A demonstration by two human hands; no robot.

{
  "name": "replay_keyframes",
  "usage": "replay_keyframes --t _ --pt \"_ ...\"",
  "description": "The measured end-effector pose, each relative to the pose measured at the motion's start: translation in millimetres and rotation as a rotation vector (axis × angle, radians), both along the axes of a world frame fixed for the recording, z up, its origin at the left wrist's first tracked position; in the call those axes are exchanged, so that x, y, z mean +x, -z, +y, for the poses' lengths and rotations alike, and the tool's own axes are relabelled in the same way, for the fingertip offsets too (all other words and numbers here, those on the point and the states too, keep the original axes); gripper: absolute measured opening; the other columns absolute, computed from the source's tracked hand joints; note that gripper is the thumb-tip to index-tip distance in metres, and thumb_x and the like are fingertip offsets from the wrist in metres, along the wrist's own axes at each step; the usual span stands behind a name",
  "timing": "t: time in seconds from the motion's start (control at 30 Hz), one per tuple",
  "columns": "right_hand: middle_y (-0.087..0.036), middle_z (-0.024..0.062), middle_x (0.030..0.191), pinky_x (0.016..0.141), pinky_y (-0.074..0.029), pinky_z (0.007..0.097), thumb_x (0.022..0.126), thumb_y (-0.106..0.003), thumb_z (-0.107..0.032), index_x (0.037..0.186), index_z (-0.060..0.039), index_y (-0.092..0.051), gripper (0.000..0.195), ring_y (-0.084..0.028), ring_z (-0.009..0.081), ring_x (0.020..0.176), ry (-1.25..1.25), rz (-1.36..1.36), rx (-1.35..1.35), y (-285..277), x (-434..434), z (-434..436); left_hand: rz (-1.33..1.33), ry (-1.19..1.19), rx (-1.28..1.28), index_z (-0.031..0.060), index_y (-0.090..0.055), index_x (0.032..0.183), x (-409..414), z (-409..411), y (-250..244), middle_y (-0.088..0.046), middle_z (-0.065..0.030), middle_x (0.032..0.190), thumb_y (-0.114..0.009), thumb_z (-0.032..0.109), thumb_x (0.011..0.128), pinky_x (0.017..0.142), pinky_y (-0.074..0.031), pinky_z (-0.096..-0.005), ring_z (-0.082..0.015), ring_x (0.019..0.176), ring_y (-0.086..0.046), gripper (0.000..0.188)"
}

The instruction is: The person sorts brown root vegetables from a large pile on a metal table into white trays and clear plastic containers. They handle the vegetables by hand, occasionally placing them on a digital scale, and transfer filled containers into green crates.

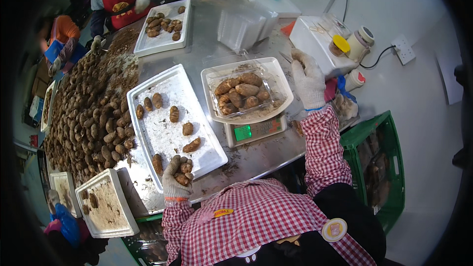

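My left hand (177, 181), in a knitted work glove, is closed around small brown taro corms (182, 178) at the near edge of a white foam tray (173, 81). Several single corms lie spread over that tray. My right hand (309, 81), also gloved, is just right of the weighing pan (283, 109), its fingers loosely bent with a gap at the thumb. Nothing shows in its grasp. A knife blade (285, 57) lies beside its fingertips, the handle hidden. On the pan, an open clear plastic box (271, 98) holds several corms (247, 89). The digital scale (260, 131) has a lit green display.
A large heap of taro corms (92, 118) covers the table's left. Another foam tray (184, 40) stands farther back, near stacked clear boxes (242, 26). A foam box (306, 33) carries jars. Green crates (397, 192) stand at right and below. Co-workers (120, 0) are across the table.
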State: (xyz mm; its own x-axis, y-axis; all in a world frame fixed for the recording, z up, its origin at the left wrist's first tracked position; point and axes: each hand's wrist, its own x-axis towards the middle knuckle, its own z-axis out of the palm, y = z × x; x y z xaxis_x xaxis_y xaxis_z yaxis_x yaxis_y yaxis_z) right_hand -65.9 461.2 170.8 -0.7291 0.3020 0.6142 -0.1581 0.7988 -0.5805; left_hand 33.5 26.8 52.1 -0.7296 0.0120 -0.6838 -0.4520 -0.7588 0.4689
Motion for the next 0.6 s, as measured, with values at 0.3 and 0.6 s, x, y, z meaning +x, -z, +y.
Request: replay_keyframes --t 0.3,0.6 --pt "-0.074 0.0173 0.106 0.09 -0.054 0.0342 0.098 -0.065 -0.016 0.115 -0.0001 -0.072 0.025 -0.07 0.0258 0.099 0.082 -0.046 -0.211 18.3 48.1 31.8 0.026 0.093 -0.022 -0.0011 -0.065 0.11 -6.3 33.3 -21.5 -0.072 -0.0126 0.098 -0.06 0.02 0.104 0.047 -0.056 -0.0241 -0.0199 0.076 -0.071 0.022" --pt "-0.073 0.0146 0.11 0.091 -0.052 0.0314 0.099 -0.063 -0.016 0.118 -0.0001 -0.072 0.026 -0.068 0.023 0.102 0.026 -0.169 -0.21 22.6 52.9 40.1 -0.003 0.101 -0.012 -0.002 -0.065 0.102 -2.0 31.1 -19.6 -0.07 -0.0145 0.091 -0.063 0.022 0.103 0.046 -0.054 -0.0225 -0.0198 0.075 -0.069 0.024"
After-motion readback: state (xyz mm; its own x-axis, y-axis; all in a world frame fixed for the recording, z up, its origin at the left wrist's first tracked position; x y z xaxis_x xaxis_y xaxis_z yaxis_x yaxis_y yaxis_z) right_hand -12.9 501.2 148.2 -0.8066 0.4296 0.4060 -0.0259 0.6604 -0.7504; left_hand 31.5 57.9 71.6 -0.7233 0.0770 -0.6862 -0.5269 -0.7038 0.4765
